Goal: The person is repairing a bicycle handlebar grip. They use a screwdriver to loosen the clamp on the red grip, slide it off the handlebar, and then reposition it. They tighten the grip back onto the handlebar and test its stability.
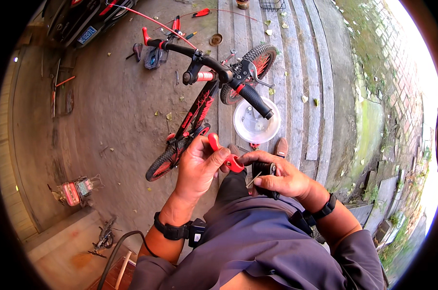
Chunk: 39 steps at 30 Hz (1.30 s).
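In front of my body, my left hand (197, 169) is closed on a red clamp (234, 165) with a curved lever that sticks up past my thumb. It looks like a bicycle seat clamp. The fingertips of my right hand (291, 178) reach the clamp's right side. A black folding hex key set (262, 170) lies gripped in that same hand, with thin metal keys showing by the thumb. Just beyond stands a small black and red bicycle (195, 113), its black handlebar (214, 63) turned toward my right. Part of the clamp is hidden by my fingers.
A clear plastic tub (237, 126) with small parts sits under the right handlebar grip, on wooden planks (298, 87). A saddle (137, 50), pliers (201, 13) and a round tin (216, 39) lie farther off. A dark car (66, 21) is at the far left.
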Each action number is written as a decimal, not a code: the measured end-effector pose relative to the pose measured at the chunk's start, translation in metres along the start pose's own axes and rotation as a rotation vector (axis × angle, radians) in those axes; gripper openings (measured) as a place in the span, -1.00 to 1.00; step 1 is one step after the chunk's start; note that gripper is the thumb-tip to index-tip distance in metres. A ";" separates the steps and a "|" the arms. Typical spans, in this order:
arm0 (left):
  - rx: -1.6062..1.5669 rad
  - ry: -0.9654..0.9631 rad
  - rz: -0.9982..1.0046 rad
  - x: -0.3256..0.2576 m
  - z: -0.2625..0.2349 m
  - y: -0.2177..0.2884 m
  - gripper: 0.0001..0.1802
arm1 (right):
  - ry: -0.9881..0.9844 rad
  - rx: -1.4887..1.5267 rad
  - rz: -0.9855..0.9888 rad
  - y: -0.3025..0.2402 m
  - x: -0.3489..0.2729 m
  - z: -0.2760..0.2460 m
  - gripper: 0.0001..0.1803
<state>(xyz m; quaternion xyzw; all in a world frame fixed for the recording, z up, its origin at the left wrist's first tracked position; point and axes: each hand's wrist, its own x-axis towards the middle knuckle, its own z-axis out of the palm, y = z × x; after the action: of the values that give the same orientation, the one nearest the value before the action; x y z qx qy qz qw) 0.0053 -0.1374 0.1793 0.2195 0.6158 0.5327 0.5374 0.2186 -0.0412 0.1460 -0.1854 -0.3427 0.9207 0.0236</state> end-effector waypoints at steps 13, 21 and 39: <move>-0.003 -0.195 -0.154 0.002 0.001 0.010 -0.71 | -0.002 -0.139 -0.129 -0.008 0.003 0.007 -0.39; -0.052 -0.292 -0.188 0.002 -0.004 0.010 -0.64 | -0.007 -0.702 -0.404 -0.017 0.005 0.004 -0.38; -0.374 -0.228 -0.116 0.023 -0.020 0.004 -0.56 | 0.138 -0.459 -0.208 -0.037 -0.011 0.000 -0.40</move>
<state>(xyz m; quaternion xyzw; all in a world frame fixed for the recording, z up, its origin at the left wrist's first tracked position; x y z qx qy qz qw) -0.0211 -0.1253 0.1705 0.1389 0.4530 0.5775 0.6648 0.2259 -0.0153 0.1731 -0.2122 -0.5575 0.7965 0.0988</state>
